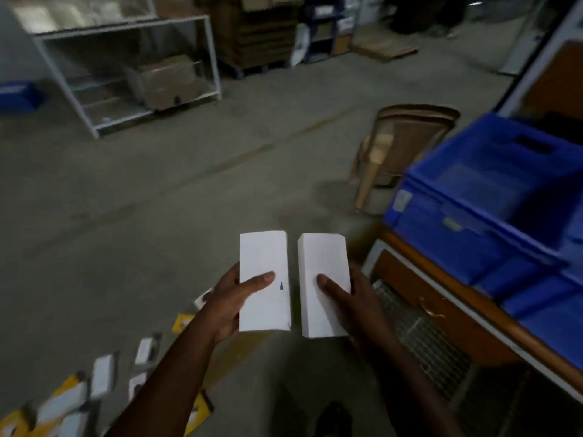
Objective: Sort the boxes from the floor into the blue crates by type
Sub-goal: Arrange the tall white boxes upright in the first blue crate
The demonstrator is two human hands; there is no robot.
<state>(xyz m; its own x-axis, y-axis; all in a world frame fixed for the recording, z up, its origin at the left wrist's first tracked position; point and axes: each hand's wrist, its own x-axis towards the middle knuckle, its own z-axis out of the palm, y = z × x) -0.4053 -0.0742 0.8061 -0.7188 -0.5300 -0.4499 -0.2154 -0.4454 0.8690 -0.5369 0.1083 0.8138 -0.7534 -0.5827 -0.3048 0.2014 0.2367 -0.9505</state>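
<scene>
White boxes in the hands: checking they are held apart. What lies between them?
Head view: only a narrow gap showing floor lies between the left white box and right white box; they don't touch.

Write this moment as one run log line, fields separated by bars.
left hand holds white box | right hand holds second white box | blue crates at right | more boxes on floor

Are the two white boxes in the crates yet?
No. Left hand and right hand each hold a white box above the floor.
</scene>
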